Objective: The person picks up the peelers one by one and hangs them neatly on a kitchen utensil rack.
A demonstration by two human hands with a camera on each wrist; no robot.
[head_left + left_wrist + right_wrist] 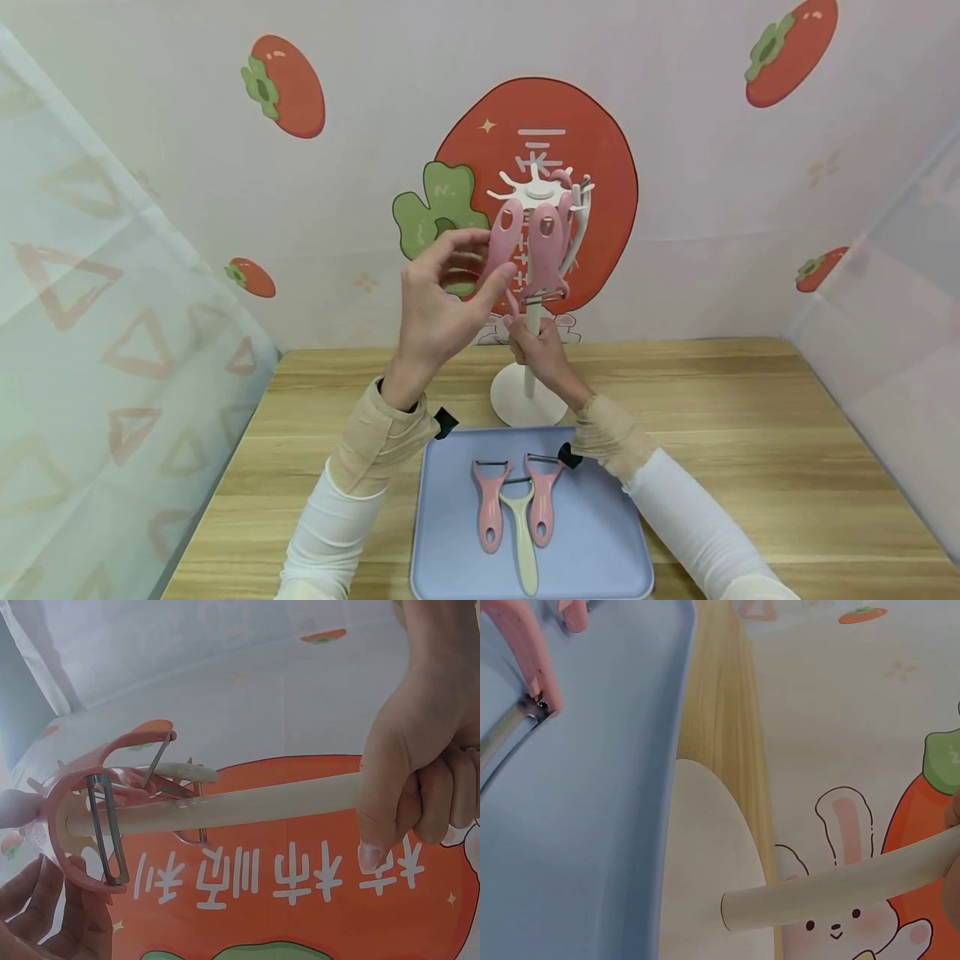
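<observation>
One tray (600,533) bears three peelers (522,533); left hand (438,307) pinches one pink peeler (502,244), right hand (547,353) grips one stand (529,385).

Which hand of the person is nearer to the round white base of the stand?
The right hand. It grips the pole above the round white base, while the left hand is farther up, holding a pink peeler.

Head view: taken from head height, facing forward and down, farthest back; tabletop (720,433), tray (592,533) and backdrop (360,192) are covered. Left wrist view: close, rolled sideways, facing the stand pole (285,800) and backdrop. Right wrist view: close, likewise rolled, facing tray edge and stand base (705,855). All three share stand pole and backdrop.
</observation>
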